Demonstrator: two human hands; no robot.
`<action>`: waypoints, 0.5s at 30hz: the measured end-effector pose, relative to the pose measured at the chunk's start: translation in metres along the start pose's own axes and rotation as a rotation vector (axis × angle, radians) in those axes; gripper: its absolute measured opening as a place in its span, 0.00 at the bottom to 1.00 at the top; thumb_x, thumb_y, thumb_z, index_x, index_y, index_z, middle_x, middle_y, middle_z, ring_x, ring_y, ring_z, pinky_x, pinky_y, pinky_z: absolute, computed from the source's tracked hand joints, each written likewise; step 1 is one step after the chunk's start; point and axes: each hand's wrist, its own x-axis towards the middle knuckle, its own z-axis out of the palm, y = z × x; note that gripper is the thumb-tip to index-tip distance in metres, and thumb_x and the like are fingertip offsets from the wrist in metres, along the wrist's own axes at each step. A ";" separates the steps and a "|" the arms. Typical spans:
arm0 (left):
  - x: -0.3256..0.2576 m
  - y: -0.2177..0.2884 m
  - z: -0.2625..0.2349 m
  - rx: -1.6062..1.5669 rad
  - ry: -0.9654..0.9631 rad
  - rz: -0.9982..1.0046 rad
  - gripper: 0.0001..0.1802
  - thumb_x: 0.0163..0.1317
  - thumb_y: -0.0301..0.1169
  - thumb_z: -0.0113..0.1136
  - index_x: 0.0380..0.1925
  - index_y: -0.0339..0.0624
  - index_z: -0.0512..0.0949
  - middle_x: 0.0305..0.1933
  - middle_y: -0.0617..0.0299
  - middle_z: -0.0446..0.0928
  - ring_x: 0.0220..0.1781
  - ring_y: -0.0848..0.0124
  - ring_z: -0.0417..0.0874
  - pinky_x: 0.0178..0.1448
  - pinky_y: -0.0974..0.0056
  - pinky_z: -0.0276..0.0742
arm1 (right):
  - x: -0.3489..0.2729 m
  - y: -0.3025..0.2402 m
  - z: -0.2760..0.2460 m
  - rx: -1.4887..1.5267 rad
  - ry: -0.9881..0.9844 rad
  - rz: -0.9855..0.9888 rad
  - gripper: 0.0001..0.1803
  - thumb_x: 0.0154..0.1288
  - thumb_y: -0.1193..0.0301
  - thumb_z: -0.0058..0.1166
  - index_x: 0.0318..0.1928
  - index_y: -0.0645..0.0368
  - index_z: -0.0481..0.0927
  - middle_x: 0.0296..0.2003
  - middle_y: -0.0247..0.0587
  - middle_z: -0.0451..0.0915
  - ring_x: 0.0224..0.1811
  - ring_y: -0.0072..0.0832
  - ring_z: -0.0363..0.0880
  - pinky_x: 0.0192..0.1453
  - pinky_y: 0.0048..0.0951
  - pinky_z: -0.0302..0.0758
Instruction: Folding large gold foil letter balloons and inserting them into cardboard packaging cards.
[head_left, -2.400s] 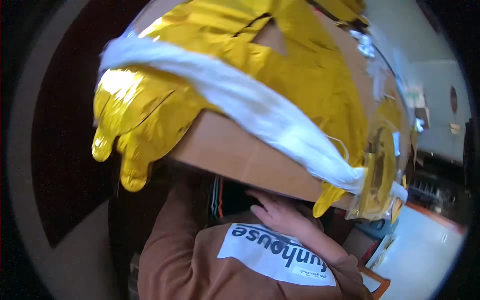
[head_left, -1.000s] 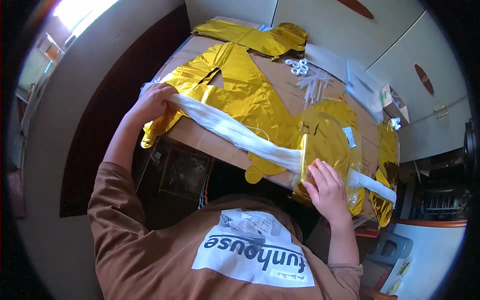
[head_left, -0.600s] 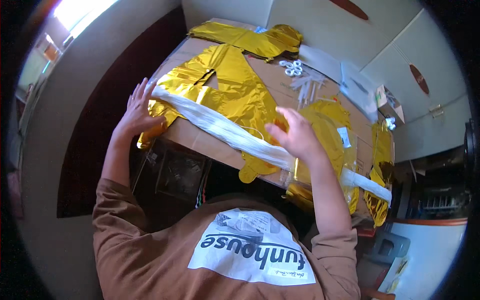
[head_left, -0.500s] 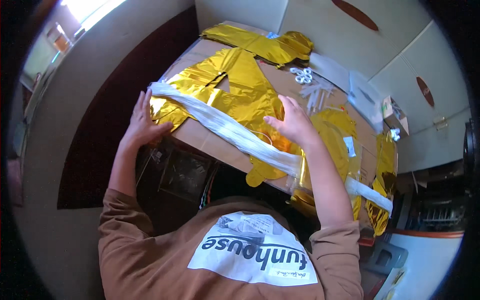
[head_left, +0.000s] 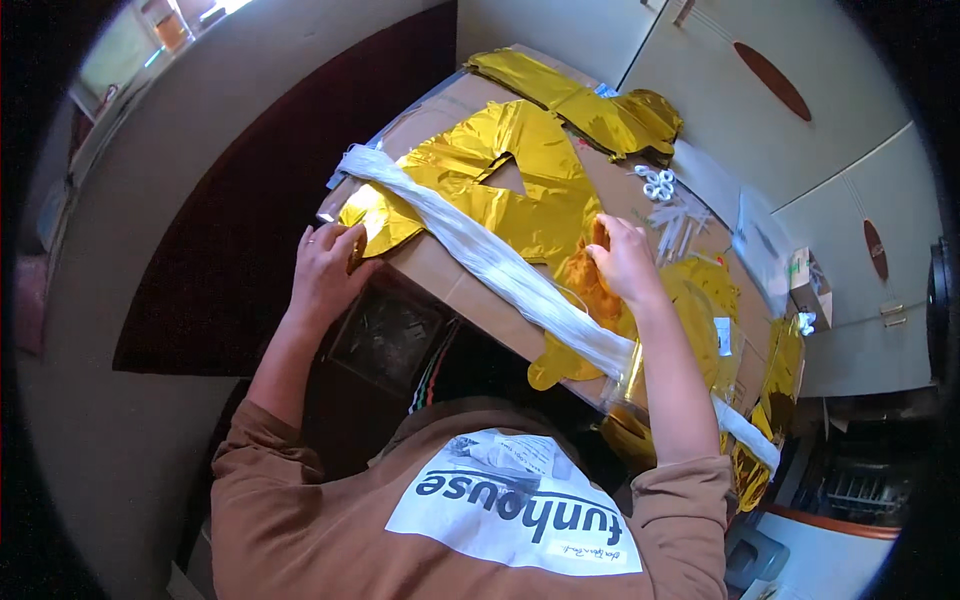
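A flat gold foil balloon, shaped like a letter A [head_left: 550, 165], lies on the cardboard-covered table [head_left: 455, 295]. My left hand [head_left: 325, 268] is closed on its near left corner at the table edge. My right hand [head_left: 628, 268] pinches the foil at the right side, where it is creased and shows an orange sheen. Across the balloon, between my hands, stretches a long bundle of white strands [head_left: 475, 255]. It passes under a clear strip by my right forearm and comes out again beyond it.
Folded gold foil balloons [head_left: 565, 95] lie at the table's back. Toward the right are white ribbon rolls [head_left: 655, 184], clear straws [head_left: 682, 228], more gold foil [head_left: 705, 285] and a small box [head_left: 808, 288]. White cabinets [head_left: 740, 110] stand behind. A dark tray [head_left: 388, 335] sits below the front edge.
Both hands were open over the balloon and have now closed on its edges. The left hand has dropped to the near corner. The whole view has shifted, so the table sits further right.
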 end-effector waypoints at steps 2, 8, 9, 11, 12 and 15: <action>-0.005 -0.003 0.001 -0.085 0.010 -0.080 0.26 0.50 0.38 0.77 0.49 0.41 0.80 0.49 0.53 0.77 0.54 0.53 0.79 0.64 0.53 0.74 | -0.004 -0.006 -0.003 0.008 -0.061 0.004 0.25 0.57 0.69 0.67 0.54 0.68 0.79 0.55 0.58 0.79 0.56 0.55 0.76 0.62 0.46 0.71; -0.015 -0.013 0.017 -0.165 0.271 -0.115 0.31 0.47 0.34 0.81 0.49 0.40 0.75 0.59 0.48 0.70 0.62 0.50 0.74 0.66 0.52 0.74 | -0.017 -0.016 -0.004 0.014 -0.095 0.032 0.29 0.59 0.67 0.66 0.58 0.69 0.77 0.60 0.61 0.75 0.60 0.58 0.72 0.67 0.46 0.71; -0.017 -0.014 0.020 -0.192 0.281 -0.126 0.32 0.47 0.33 0.81 0.50 0.39 0.74 0.60 0.48 0.69 0.62 0.50 0.73 0.66 0.52 0.74 | -0.019 -0.018 -0.003 0.006 -0.097 0.035 0.30 0.59 0.66 0.66 0.59 0.69 0.77 0.60 0.61 0.75 0.61 0.58 0.72 0.68 0.45 0.70; -0.023 -0.017 0.029 -0.244 0.301 -0.150 0.34 0.46 0.32 0.81 0.51 0.39 0.72 0.61 0.48 0.67 0.64 0.49 0.72 0.66 0.52 0.73 | -0.022 -0.022 -0.005 -0.010 -0.101 0.039 0.31 0.60 0.65 0.67 0.60 0.69 0.76 0.62 0.62 0.74 0.62 0.58 0.71 0.69 0.45 0.69; -0.021 -0.013 0.028 -0.364 0.307 -0.201 0.40 0.46 0.34 0.82 0.58 0.39 0.69 0.64 0.48 0.67 0.67 0.50 0.70 0.69 0.52 0.71 | -0.023 -0.023 -0.006 -0.017 -0.105 0.043 0.32 0.60 0.64 0.67 0.60 0.69 0.76 0.63 0.62 0.73 0.63 0.58 0.70 0.70 0.45 0.69; -0.009 -0.004 0.020 -0.355 0.351 -0.170 0.47 0.47 0.31 0.81 0.67 0.43 0.65 0.70 0.50 0.65 0.69 0.55 0.70 0.64 0.56 0.76 | -0.026 -0.026 -0.010 -0.026 -0.123 0.056 0.33 0.60 0.63 0.67 0.61 0.70 0.76 0.65 0.64 0.71 0.65 0.57 0.69 0.71 0.46 0.68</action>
